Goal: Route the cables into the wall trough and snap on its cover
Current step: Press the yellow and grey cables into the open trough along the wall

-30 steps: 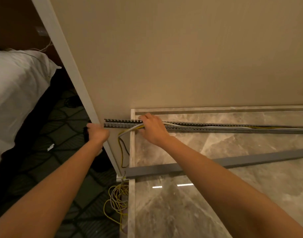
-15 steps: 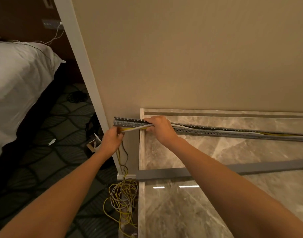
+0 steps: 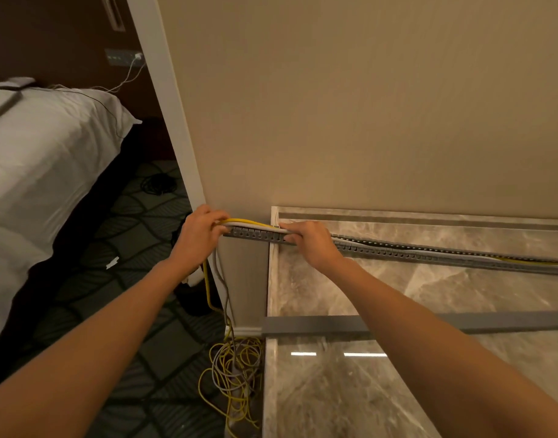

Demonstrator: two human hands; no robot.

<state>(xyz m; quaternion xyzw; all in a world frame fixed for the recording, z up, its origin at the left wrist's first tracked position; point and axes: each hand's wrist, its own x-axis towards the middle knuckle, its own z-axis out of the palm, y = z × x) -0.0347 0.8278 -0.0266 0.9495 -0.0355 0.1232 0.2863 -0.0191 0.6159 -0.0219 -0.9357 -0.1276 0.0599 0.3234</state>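
Observation:
A grey slotted wall trough (image 3: pixel 429 252) runs along the wall low down, from the wall corner out to the right. Yellow and grey cables (image 3: pixel 252 224) lie along its left end and continue inside it to the right. My left hand (image 3: pixel 198 237) is closed around the cables at the trough's left end, where they bend down. My right hand (image 3: pixel 309 241) presses the cables into the trough with its fingers, thumb under the trough. A long grey cover strip (image 3: pixel 315 325) lies on the floor against the wall below.
Loose yellow and grey cable coils (image 3: pixel 233 371) lie on the floor by the wall corner. A bed with white bedding (image 3: pixel 40 172) stands at left on dark patterned carpet (image 3: pixel 138 254). Marble panelling (image 3: pixel 429 289) and a glossy marble floor (image 3: pixel 350 390) fill the right.
My left hand has moved up from below the trough end and grasped the cables at the end. The cables now lie higher, along the trough's top. The view has shifted right and down.

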